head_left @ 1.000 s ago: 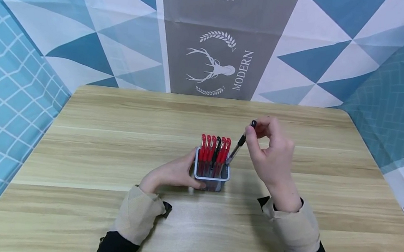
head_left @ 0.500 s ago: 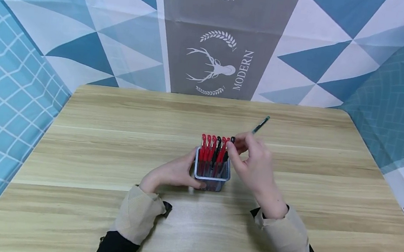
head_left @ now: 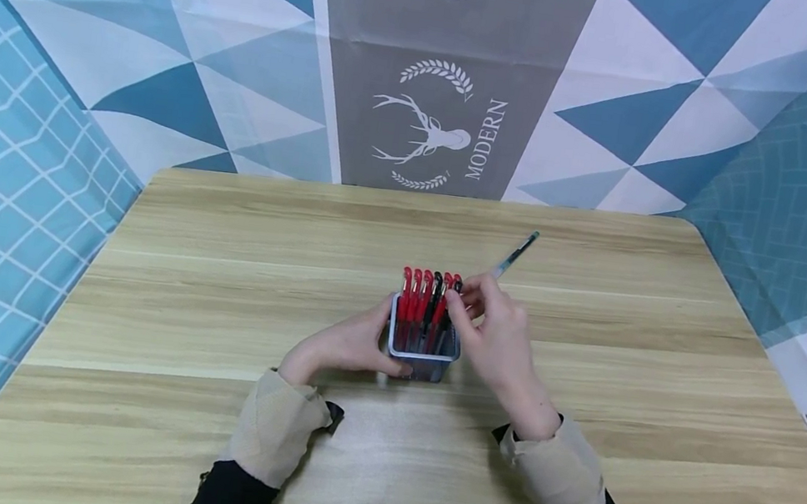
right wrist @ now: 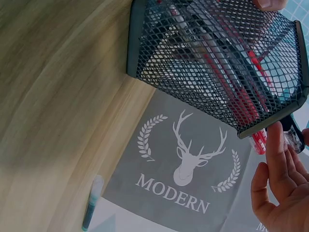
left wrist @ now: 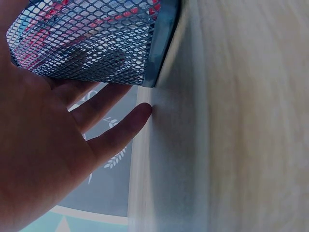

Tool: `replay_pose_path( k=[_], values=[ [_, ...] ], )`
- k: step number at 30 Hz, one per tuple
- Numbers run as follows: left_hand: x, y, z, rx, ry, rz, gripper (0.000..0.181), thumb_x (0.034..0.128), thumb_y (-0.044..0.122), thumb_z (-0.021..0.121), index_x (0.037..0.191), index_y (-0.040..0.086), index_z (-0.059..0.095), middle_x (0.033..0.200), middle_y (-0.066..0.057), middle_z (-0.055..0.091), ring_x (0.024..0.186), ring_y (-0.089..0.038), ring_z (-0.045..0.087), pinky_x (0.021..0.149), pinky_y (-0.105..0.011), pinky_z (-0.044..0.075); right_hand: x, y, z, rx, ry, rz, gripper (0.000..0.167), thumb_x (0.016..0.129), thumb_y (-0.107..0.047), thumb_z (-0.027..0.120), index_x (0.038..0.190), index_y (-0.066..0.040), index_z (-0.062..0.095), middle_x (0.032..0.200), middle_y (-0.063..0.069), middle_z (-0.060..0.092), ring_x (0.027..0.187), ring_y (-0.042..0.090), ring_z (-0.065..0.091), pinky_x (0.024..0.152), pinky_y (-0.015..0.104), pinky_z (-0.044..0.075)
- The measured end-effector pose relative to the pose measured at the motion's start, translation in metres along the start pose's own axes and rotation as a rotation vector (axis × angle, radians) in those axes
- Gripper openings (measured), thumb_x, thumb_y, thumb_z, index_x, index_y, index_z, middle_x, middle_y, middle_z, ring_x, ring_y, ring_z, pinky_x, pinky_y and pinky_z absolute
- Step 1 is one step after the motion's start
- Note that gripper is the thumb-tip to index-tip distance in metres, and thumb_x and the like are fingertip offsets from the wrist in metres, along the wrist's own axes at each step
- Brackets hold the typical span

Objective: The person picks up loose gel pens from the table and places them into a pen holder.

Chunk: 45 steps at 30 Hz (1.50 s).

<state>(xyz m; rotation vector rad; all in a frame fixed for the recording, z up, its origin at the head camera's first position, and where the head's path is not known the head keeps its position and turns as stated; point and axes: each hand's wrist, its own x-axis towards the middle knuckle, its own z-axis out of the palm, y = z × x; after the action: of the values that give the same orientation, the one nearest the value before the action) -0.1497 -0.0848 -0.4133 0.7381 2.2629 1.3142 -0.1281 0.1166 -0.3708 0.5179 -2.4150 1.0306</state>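
Observation:
In the head view a dark mesh pen holder (head_left: 423, 369) with a pale rim stands on the table. Several red pens (head_left: 415, 294) stand inside it, cap ends up, with a black pen (head_left: 435, 289) among them. My left hand (head_left: 353, 342) grips the holder from the left, thumb across the front; in the left wrist view the lower fingers (left wrist: 120, 133) are spread. At the right end of the row, my right hand (head_left: 497, 335) pinches another black pen (head_left: 457, 287) near its top. The right wrist view shows that pen's cap end (right wrist: 294, 140) between finger and thumb.
A lone dark pen (head_left: 519, 250) with a teal end lies on the wooden table (head_left: 263, 226) behind my right hand. A patterned cloth (head_left: 438, 29) hangs beyond the table's far edge. Blue tiled sheeting (head_left: 2, 194) stands along the left.
My right hand has brought the black pen leftward and down into the right end of the holder. The lone pen behind it has come into view. My left hand stays on the holder.

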Motion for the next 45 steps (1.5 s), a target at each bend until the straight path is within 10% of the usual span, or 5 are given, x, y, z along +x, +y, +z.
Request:
replay_pose_path(
  k=[12,25,45],
  values=[
    [0.003,-0.003,0.001,-0.037,-0.014,-0.010,0.102,0.0642,0.012,0.079,0.142,0.025,0.014,0.131,-0.005,0.046,0.116,-0.018,0.046,0.102,-0.039,0.032,-0.001,-0.005,0.006,-0.108,0.007,0.045,0.012,0.085,-0.015,0.060,0.089,-0.004,0.058,0.068,0.004,0.066,0.057,0.013,0.056,0.052,0.026,0.045],
    [-0.008,0.031,-0.006,-0.036,-0.029,-0.018,0.094,0.0678,0.007,0.075,0.142,0.012,0.018,0.130,-0.011,0.046,0.115,-0.022,0.047,0.101,-0.039,0.034,-0.001,-0.001,0.010,-0.147,0.055,0.026,0.015,0.085,-0.012,0.060,0.096,-0.002,0.056,0.067,0.003,0.064,0.051,0.010,0.053,0.045,0.022,0.041],
    [-0.005,0.019,-0.003,-0.030,-0.028,-0.034,0.097,0.0673,0.008,0.076,0.143,0.015,0.015,0.131,-0.011,0.047,0.118,-0.023,0.046,0.102,-0.041,0.033,-0.004,0.003,0.007,-0.148,0.014,0.068,0.021,0.088,-0.027,0.059,0.084,-0.007,0.056,0.067,0.002,0.062,0.056,0.015,0.051,0.054,0.028,0.040]
  ],
)
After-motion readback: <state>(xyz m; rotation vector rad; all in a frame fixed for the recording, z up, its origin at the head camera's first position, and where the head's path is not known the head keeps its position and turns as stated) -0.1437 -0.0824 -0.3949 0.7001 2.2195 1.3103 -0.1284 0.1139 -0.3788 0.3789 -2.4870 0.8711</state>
